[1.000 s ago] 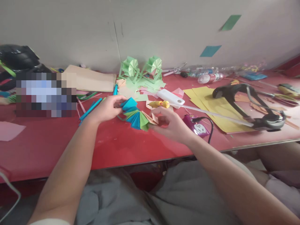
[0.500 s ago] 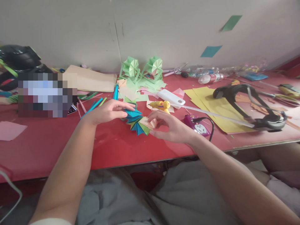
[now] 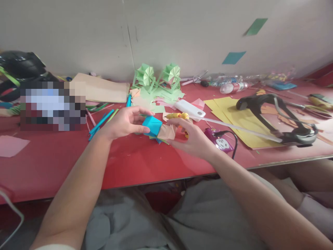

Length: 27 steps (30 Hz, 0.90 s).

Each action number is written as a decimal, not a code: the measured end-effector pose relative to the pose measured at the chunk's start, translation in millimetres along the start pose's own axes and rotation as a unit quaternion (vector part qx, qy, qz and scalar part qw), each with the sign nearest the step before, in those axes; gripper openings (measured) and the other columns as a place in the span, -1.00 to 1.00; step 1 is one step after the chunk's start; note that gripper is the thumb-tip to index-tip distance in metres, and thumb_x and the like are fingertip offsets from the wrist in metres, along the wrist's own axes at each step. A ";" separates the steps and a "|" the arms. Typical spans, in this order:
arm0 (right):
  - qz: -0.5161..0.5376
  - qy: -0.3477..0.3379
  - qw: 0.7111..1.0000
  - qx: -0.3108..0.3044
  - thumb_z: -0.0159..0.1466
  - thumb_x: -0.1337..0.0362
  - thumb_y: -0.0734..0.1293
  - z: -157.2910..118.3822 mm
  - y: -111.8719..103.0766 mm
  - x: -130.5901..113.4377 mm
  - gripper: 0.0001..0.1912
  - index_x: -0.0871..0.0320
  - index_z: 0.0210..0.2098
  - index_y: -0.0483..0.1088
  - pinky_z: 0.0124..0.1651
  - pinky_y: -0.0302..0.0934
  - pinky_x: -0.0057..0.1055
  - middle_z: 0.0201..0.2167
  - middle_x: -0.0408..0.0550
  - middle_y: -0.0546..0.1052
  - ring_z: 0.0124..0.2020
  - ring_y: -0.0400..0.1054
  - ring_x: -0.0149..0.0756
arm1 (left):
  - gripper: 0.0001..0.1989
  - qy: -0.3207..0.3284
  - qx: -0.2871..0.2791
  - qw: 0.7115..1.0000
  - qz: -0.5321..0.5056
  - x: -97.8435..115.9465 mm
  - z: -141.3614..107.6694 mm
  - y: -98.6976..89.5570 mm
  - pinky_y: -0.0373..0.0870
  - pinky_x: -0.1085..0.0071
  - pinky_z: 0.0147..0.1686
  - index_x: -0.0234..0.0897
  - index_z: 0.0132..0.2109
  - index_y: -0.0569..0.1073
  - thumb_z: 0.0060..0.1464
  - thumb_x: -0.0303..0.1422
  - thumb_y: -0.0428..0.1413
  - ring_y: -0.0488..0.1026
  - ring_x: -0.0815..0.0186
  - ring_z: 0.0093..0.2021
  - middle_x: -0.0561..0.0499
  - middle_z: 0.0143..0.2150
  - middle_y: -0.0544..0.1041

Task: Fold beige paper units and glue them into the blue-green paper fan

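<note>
Between both hands is a folded paper piece (image 3: 152,126), blue on the left with a beige part (image 3: 167,132) on the right and blue and green points showing beneath. My left hand (image 3: 127,122) grips its blue side with thumb and fingers. At the beige end, my right hand (image 3: 187,136) has its fingers closed around the paper. A yellow glue gun (image 3: 177,115) lies just behind my right hand. Two light green folded paper wheels on stands (image 3: 145,74) (image 3: 171,73) stand by the wall.
Yellow sheets (image 3: 223,114) and a black strapped headset (image 3: 262,107) lie right. A purple power strip (image 3: 221,141) sits beside my right forearm. Blue paper sticks (image 3: 102,122) and brown paper (image 3: 101,88) are left. Plastic bottles (image 3: 234,86) lie behind.
The paper piece has been turned so its flat blue side and beige end face up, and its fanned points show less. My left hand has moved right, and its thumb now presses the blue side.
</note>
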State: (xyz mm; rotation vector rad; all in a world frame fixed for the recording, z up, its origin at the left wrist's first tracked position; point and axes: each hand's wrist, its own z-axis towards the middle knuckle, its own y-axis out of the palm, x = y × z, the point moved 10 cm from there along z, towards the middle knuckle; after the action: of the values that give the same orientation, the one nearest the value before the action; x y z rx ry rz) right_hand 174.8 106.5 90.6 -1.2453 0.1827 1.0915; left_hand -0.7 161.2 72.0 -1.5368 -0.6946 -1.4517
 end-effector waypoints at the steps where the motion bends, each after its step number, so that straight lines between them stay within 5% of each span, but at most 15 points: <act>1: -0.001 0.001 1.000 0.002 0.17 0.25 0.49 0.0 -0.4 -0.3 -0.48 0.08 0.11 0.39 0.09 0.36 -0.14 0.13 0.03 0.52 0.09 0.44 -0.04 | -0.40 0.001 -0.003 1.000 0.002 0.8 0.0 1.8 0.59 0.32 -0.27 -0.31 0.00 0.52 -0.22 -0.28 0.47 0.58 0.08 -0.04 -0.19 0.00 0.60; 7: 0.002 0.002 1.000 0.023 0.18 0.21 0.48 -0.3 -1.9 -1.4 -0.46 0.05 0.14 0.38 0.17 0.32 -0.08 0.16 0.05 0.50 0.18 0.39 0.00 | -0.49 0.050 0.012 0.994 0.101 15.7 -3.1 6.9 0.54 0.21 -0.06 -0.25 -0.05 0.60 -0.19 -0.19 0.45 0.55 0.05 0.03 -0.15 0.09 0.59; 12: 0.058 -0.017 0.997 0.054 0.17 0.11 0.52 1.2 -1.3 -2.2 -0.51 0.08 0.03 0.38 0.06 0.38 -0.10 0.07 0.09 0.53 0.05 0.46 -0.05 | -0.55 0.086 0.028 0.971 0.221 28.3 -7.5 10.0 0.46 0.24 -0.01 -0.11 -0.06 0.62 -0.13 -0.11 0.42 0.50 0.05 0.11 -0.05 0.12 0.59; 18: 0.024 -0.096 0.991 0.090 0.17 0.10 0.53 0.7 -5.2 -16.9 -0.69 0.07 -0.22 0.41 0.08 0.36 -0.06 -0.07 0.03 0.57 0.03 0.46 -0.06 | -0.51 0.087 0.027 0.977 0.194 33.7 -6.7 19.3 0.42 0.21 0.10 -0.16 -0.09 0.57 -0.17 -0.08 0.43 0.49 0.04 0.13 -0.05 0.07 0.61; 27: 0.017 -0.137 0.986 0.089 0.20 0.14 0.51 -0.2 -6.3 -23.0 -0.77 0.08 -0.22 0.50 0.05 0.39 -0.11 -0.10 0.05 0.56 -0.03 0.49 -0.12 | -0.55 0.115 -0.006 0.986 0.119 35.4 -5.2 34.4 0.44 0.19 0.09 -0.19 -0.14 0.60 -0.18 -0.11 0.45 0.50 0.02 0.14 -0.13 0.13 0.58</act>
State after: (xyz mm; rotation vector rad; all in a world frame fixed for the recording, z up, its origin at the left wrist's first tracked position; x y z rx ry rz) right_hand 167.7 93.8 109.6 -0.9262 0.0905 1.2362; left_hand 32.2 135.0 98.5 -1.3802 -0.3533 -1.4236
